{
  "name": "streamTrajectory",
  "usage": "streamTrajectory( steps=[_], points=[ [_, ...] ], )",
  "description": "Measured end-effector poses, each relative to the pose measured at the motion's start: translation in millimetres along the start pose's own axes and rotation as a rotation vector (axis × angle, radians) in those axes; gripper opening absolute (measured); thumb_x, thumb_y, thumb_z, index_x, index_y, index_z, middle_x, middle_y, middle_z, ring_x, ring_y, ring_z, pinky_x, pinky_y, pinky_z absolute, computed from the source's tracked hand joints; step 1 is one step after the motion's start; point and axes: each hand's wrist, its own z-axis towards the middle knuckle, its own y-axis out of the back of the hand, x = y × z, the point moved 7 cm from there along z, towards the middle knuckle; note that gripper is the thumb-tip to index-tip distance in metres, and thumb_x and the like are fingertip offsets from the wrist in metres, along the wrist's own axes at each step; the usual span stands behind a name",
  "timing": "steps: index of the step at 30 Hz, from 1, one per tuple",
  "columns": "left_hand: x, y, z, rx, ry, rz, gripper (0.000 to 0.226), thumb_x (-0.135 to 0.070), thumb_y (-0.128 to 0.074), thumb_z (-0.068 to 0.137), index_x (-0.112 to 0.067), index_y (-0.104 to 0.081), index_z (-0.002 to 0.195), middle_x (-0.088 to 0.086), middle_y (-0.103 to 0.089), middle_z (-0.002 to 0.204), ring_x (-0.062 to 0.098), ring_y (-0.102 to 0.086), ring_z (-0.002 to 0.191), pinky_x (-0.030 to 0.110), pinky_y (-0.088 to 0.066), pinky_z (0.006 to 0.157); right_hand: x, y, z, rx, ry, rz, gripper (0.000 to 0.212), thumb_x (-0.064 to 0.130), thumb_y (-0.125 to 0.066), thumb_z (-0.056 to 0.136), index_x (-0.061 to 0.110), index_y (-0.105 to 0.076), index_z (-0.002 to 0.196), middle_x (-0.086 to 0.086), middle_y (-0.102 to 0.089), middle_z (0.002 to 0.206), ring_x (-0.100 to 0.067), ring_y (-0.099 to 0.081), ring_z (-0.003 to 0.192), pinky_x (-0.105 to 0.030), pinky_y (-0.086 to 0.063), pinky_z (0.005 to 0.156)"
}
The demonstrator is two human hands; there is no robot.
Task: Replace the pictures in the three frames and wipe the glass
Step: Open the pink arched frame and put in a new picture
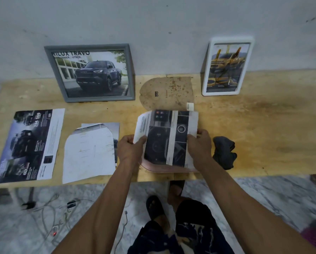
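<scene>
Nearest the camera, bottom centre: our legs and sandalled feet (154,208), standing on a marbled floor with loose cables (51,208) lying at lower left.

Centre of the frame: our left hand (130,149) is pinching the left edge of a printed sheet (167,138), thumb on top and fingers curled under. Our right hand (199,145) is gripping the right edge the same way. We are holding the sheet over a pink arched frame (164,168), which is lying flat at the near edge of the wooden table (263,125); only its lower rim is showing.

Above centre: an arched backing board (167,92), stained brown, is lying flat, apart from the pink frame.

Right of centre: a dark cloth (224,153) is sitting crumpled just beside our right hand.

Upper left: a grey frame (90,73) with a truck picture is leaning on the wall. Upper right: a white frame (226,66) with a yellow-toned picture is leaning likewise.

Left of the frame: a truck brochure (28,145) and a cut-out sheet (91,151) with an arch-shaped hole are lying flat.

Judgement: we are fitting the third picture. The sheet is overhanging the pink frame at its right side and looks uncut, so we are advising squaring it to the arch, keeping both edges taut and marking or trimming before seating. Whether the glass is already wiped we cannot tell.
</scene>
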Motion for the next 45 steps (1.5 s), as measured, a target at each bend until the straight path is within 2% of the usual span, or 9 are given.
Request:
streamTrajectory(
  steps=[3,7,11,14,17,23,32,41,45],
  points=[
    [-7,6,-18,0.132,0.133,-0.385,0.026,-0.02,-0.085,0.08,-0.011,-0.065,0.094,0.006,-0.073,0.091,0.02,-0.07,0.079,0.037,-0.062,0.068,8,-16,-7,0.039,-0.131,0.263,0.025,0.008,-0.058,0.091,0.02,-0.051,0.112,-0.005,-0.062,0.101,-0.025,-0.064,0.085,-0.043,-0.058,0.072],
    [-13,27,-44,0.257,0.103,-0.558,0.037,-0.003,-0.078,0.083,-0.008,-0.062,0.115,0.015,-0.074,0.105,0.025,-0.075,0.077,0.032,-0.058,0.057,13,-57,-36,0.182,-0.211,0.388,0.028,0.004,-0.064,0.086,0.019,-0.061,0.109,-0.009,-0.068,0.111,-0.03,-0.066,0.094,-0.051,-0.057,0.082],
    [-8,71,-42,0.12,0.034,-0.568,0.042,0.01,-0.07,0.085,-0.015,-0.062,0.117,0.013,-0.074,0.109,0.027,-0.074,0.082,0.039,-0.059,0.06,17,-95,-68,0.402,-0.256,0.313,0.033,0.006,-0.064,0.089,0.015,-0.056,0.12,-0.012,-0.067,0.111,-0.035,-0.065,0.097,-0.055,-0.055,0.083],
    [-3,117,-45,0.013,0.019,-0.492,0.042,0.01,-0.068,0.086,-0.019,-0.061,0.116,0.014,-0.074,0.107,0.023,-0.071,0.073,0.04,-0.059,0.061,33,-111,-83,0.501,-0.184,0.245,0.043,0.0,-0.068,0.086,0.008,-0.055,0.126,-0.018,-0.066,0.113,-0.031,-0.066,0.093,-0.035,-0.058,0.064],
    [6,154,-46,-0.011,0.016,-0.472,0.04,0.011,-0.065,0.088,-0.019,-0.064,0.115,0.009,-0.075,0.096,0.02,-0.069,0.068,0.034,-0.055,0.058,49,-121,-85,0.543,-0.122,0.224,0.05,0.004,-0.075,0.082,0.013,-0.054,0.126,-0.014,-0.063,0.111,-0.028,-0.066,0.093,-0.032,-0.053,0.061],
    [23,199,-47,-0.033,0.053,-0.491,0.037,0.011,-0.06,0.091,-0.018,-0.068,0.112,0.0,-0.073,0.072,0.013,-0.066,0.052,0.02,-0.047,0.045,64,-164,-105,0.784,0.054,-0.096,0.016,0.009,-0.07,0.083,0.013,-0.071,0.097,-0.013,-0.074,0.099,-0.032,-0.071,0.085,-0.048,-0.059,0.079],
    [44,299,46,-0.292,0.023,-0.245,0.028,-0.002,-0.078,0.083,-0.01,-0.064,0.106,0.007,-0.073,0.095,0.023,-0.072,0.077,0.039,-0.061,0.074,55,-272,-141,0.755,0.084,-0.262,0.01,0.012,-0.063,0.09,0.013,-0.072,0.085,-0.007,-0.075,0.082,-0.025,-0.072,0.074,-0.038,-0.061,0.068],
    [59,405,160,-0.154,-0.006,0.115,0.037,-0.004,-0.085,0.073,-0.026,-0.063,0.093,0.004,-0.069,0.086,0.027,-0.07,0.08,0.045,-0.062,0.075,37,-394,-190,0.594,0.028,-0.363,0.012,0.008,-0.075,0.08,0.015,-0.068,0.087,-0.01,-0.073,0.082,-0.029,-0.072,0.078,-0.033,-0.056,0.059],
    [68,426,203,-0.108,-0.099,0.325,0.048,-0.015,-0.086,0.068,-0.017,-0.066,0.112,0.008,-0.073,0.103,0.029,-0.07,0.09,0.045,-0.059,0.082,24,-426,-198,0.478,-0.016,-0.388,0.013,0.012,-0.08,0.074,0.016,-0.069,0.079,-0.003,-0.072,0.073,-0.022,-0.071,0.062,-0.035,-0.059,0.06]
  ],
)
